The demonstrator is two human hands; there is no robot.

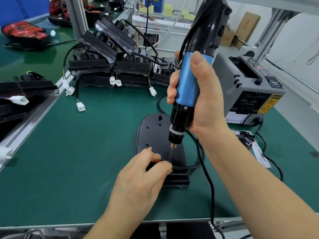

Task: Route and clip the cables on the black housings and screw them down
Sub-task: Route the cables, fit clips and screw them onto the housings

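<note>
Head view: the right hand [205, 100] wraps its fingers round the blue electric screwdriver [187, 83], upright with its bit down on the near end of the black housing [151, 128], which lies flat on the green mat [77, 152]. The left hand [143, 178] pinches the black cable [189, 167] with curled fingers beside the bit. Stacked housings [96, 64] sit behind, with a tape dispenser [250, 87] at the right.

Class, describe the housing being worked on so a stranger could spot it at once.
On the green mat, stacked housings fill the back; one black housing lies flat alone near the front edge. Only it has the blue screwdriver standing on it, gripped by the right hand, while the left hand pinches its cable.
</note>
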